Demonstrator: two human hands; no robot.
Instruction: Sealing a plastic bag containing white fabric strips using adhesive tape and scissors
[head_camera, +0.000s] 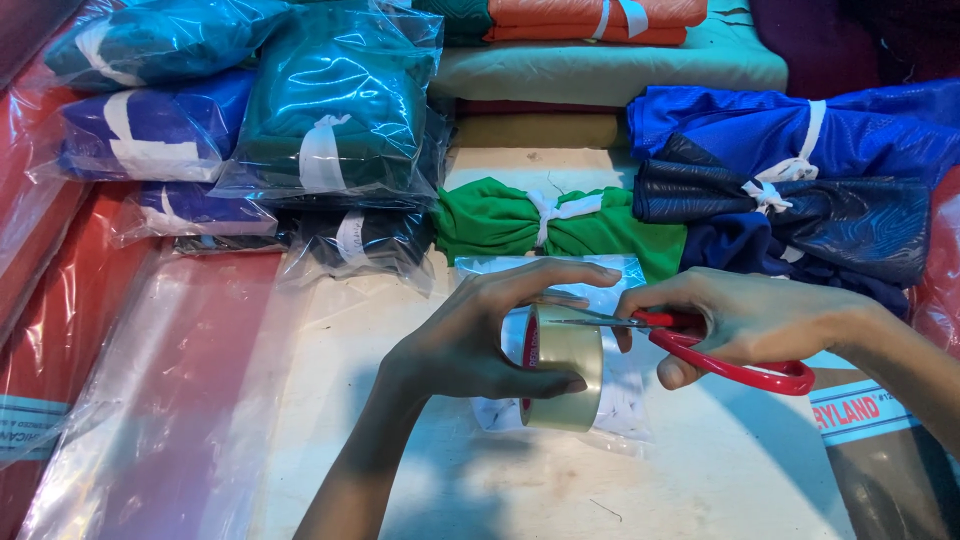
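Clear packing tape roll (562, 368) stands on edge over a small plastic packet (625, 395), clasped by the left hand (470, 340), while red-handled scissors (690, 345) in the right hand (750, 320) reach leftward across its top, blades nearly closed.

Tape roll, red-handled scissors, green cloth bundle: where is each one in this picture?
Tape roll (565, 368): head view, on its clear outer band, below the left hand's fingers.
Red-handled scissors (740, 371): head view, on the lower red handle loop under the right hand.
Green cloth bundle (490, 218): head view, on its left half, beside the white tie.
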